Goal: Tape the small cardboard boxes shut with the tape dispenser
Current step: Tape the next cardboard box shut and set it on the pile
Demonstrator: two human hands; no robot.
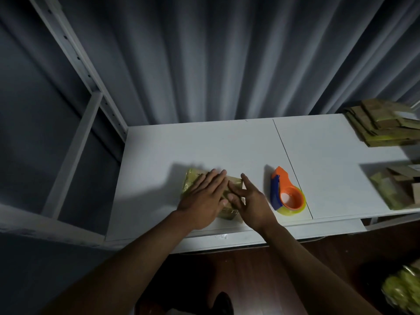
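Observation:
A small cardboard box [192, 181] wrapped in yellowish tape lies on the white table [227, 144], near its front edge. My left hand [205, 198] lies flat on top of the box with straight fingers. My right hand [251, 201] touches the box's right side with spread, straight fingers. Both hands hide most of the box. The orange and blue tape dispenser [286, 193] with a yellowish roll stands on the table just right of my right hand, held by neither hand.
A stack of flat cardboard boxes [381, 123] sits at the table's back right. More taped boxes [395, 189] lie at the right edge. A grey curtain hangs behind the table, a metal shelf frame [75, 142] stands at left, and a yellowish bag [402, 289] sits on the floor at right.

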